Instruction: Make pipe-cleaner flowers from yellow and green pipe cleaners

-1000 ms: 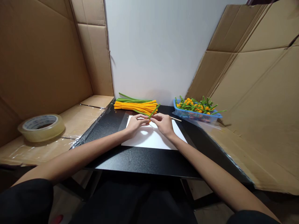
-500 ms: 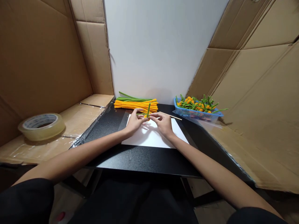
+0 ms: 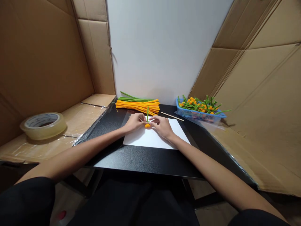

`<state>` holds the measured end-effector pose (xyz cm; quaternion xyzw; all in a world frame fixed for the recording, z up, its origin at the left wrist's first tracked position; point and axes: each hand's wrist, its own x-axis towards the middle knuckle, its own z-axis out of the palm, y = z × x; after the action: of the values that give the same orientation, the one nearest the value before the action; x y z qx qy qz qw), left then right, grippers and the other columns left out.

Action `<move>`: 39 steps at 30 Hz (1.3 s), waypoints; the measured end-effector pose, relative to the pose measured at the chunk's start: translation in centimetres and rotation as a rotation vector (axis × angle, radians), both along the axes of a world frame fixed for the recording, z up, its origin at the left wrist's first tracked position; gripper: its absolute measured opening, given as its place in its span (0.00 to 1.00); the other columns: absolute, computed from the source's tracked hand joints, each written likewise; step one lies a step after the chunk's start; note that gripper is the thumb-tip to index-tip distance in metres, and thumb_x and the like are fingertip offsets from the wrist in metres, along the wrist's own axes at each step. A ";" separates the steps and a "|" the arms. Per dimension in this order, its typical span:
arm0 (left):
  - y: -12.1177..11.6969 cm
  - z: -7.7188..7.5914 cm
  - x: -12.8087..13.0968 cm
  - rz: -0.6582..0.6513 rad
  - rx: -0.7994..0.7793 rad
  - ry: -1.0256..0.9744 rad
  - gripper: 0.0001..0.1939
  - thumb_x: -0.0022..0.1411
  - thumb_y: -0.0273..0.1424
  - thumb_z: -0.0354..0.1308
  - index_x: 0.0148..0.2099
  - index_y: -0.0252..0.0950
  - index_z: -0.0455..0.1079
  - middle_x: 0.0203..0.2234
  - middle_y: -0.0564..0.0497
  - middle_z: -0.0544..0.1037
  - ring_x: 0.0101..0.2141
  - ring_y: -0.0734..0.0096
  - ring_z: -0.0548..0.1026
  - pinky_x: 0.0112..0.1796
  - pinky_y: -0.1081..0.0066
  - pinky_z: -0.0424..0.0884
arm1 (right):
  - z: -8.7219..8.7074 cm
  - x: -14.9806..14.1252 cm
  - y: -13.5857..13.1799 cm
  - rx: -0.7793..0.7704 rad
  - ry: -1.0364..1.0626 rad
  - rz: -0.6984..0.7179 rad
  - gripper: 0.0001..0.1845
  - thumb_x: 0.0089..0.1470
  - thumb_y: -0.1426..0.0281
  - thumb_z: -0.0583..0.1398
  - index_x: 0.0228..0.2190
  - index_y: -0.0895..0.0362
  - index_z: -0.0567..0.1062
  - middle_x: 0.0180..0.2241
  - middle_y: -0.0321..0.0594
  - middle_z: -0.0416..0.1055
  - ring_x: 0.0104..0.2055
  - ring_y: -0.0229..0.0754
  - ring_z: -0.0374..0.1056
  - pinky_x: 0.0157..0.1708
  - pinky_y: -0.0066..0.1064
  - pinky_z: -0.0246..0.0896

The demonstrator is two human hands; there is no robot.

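Between my two hands is a small pipe-cleaner flower (image 3: 147,125), an orange coiled head with a green stem pointing away from me. My left hand (image 3: 135,123) pinches it from the left, thumb and fingertips close to where stem and head meet. From the right, my right hand (image 3: 162,126) pinches it at the same spot. Both hands are over a white sheet of paper (image 3: 150,142). The exact finger contact on the stem is too small to make out.
Orange pipe cleaners (image 3: 136,105) and green pipe cleaners (image 3: 131,99) lie behind the paper. A thin wooden stick (image 3: 172,116) rests right of them, near a blue basket (image 3: 199,114) of finished-looking flowers. A tape roll (image 3: 43,125) sits on cardboard at left. Cardboard walls flank the black table (image 3: 141,160).
Both hands have come slightly lower and nearer to me with the flower. Its orange head now shows below the fingertips, with the stem pointing away.
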<state>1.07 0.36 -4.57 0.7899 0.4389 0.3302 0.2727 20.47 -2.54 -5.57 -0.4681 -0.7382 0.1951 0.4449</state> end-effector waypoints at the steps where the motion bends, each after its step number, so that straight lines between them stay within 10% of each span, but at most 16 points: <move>1: 0.0 0.0 0.0 -0.016 0.028 -0.001 0.05 0.56 0.32 0.64 0.34 0.35 0.74 0.28 0.52 0.79 0.32 0.67 0.76 0.34 0.72 0.66 | 0.0 0.1 0.0 0.010 -0.042 0.018 0.06 0.53 0.73 0.66 0.35 0.56 0.83 0.32 0.41 0.83 0.33 0.45 0.79 0.36 0.34 0.69; 20: -1.2 0.8 -0.1 -0.115 0.036 0.011 0.07 0.50 0.27 0.68 0.35 0.34 0.78 0.31 0.51 0.84 0.34 0.68 0.80 0.35 0.74 0.70 | -1.0 0.8 0.5 0.410 -0.430 0.138 0.04 0.55 0.76 0.67 0.32 0.56 0.81 0.31 0.41 0.80 0.32 0.42 0.73 0.35 0.32 0.64; 32: -2.5 2.8 0.0 0.184 0.257 0.412 0.12 0.54 0.39 0.70 0.39 0.40 0.78 0.36 0.50 0.83 0.38 0.60 0.78 0.30 0.71 0.60 | -0.5 0.6 0.1 0.495 -0.413 0.088 0.06 0.62 0.73 0.62 0.37 0.56 0.81 0.34 0.45 0.79 0.36 0.46 0.73 0.36 0.35 0.66; 39: -1.9 2.5 -0.2 0.062 0.314 0.292 0.09 0.55 0.36 0.70 0.35 0.39 0.76 0.31 0.52 0.82 0.32 0.65 0.76 0.29 0.71 0.57 | 0.0 0.8 -0.3 0.506 -0.489 0.069 0.10 0.66 0.71 0.57 0.38 0.54 0.80 0.36 0.46 0.78 0.39 0.48 0.72 0.39 0.38 0.66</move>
<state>0.89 -1.50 -2.02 0.8483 0.4409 0.2849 0.0697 21.23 -2.79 -5.53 -0.3509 -0.8631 -0.0969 0.3501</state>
